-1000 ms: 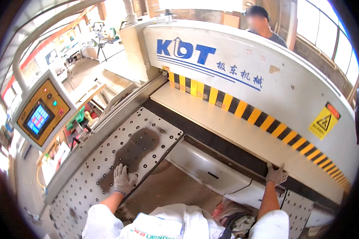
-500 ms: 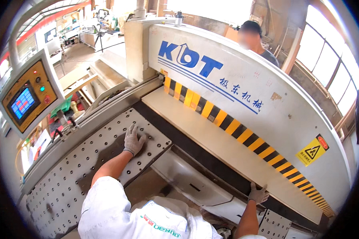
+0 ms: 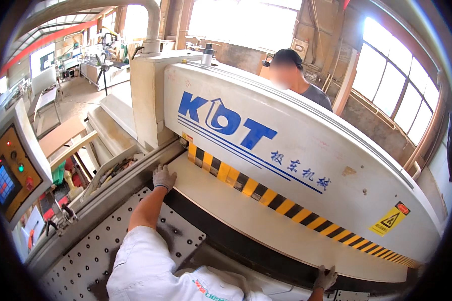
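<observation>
Workshop (image 3: 80, 103) | pale board (image 3: 256, 215) | left grip (image 3: 163, 178) at corner | right grip (image 3: 325, 278) apparently touching

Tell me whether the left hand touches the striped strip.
Apart. The head view shows pale board between the left hand and the striped strip.

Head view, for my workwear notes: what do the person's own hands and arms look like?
The left hand and right hand wear pale grey fabric gloves. The left arm has a short, loose white fabric sleeve; the right sleeve is out of view.
</observation>
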The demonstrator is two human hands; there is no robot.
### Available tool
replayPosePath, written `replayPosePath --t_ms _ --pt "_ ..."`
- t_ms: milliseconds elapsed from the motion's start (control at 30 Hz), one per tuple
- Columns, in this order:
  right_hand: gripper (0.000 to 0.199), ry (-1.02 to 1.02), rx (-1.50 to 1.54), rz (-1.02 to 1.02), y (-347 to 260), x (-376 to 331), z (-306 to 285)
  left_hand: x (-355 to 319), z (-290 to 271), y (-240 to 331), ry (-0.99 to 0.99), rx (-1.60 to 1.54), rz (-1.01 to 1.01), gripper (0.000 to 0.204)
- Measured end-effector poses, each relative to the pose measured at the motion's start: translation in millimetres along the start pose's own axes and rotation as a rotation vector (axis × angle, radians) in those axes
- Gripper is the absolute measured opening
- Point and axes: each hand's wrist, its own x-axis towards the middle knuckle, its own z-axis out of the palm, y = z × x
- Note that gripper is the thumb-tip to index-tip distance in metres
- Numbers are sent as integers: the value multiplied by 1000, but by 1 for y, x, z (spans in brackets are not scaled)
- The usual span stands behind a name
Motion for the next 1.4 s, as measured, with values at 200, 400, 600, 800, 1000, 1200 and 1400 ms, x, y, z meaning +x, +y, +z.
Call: replayPosePath --t_ms 200,400,600,800,1000,1200,1400 --pt "74 140 -129 20 -18 0 17 28 1 31 2 202 -172 63" --pt "87 173 -158 -84 -11 -2 5 32 14 28 84 170 -209 64" --pt "80 157 -91 -79 -25 -15 0 29 16 30 95 174 -160 63" --pt "85 127 -34 -71 -22 -17 -1 30 24 29 131 138 -147 62" --pt "68 53 -199 -85 -38 -16 -11 31 28 24 142 126 -149 62" --pt "73 56 -105 -124 -28 -11 -2 29 26 26 119 165 -151 64" --pt "83 72 -45 -107 -28 -16 -6 27 22 32 84 191 -166 63"
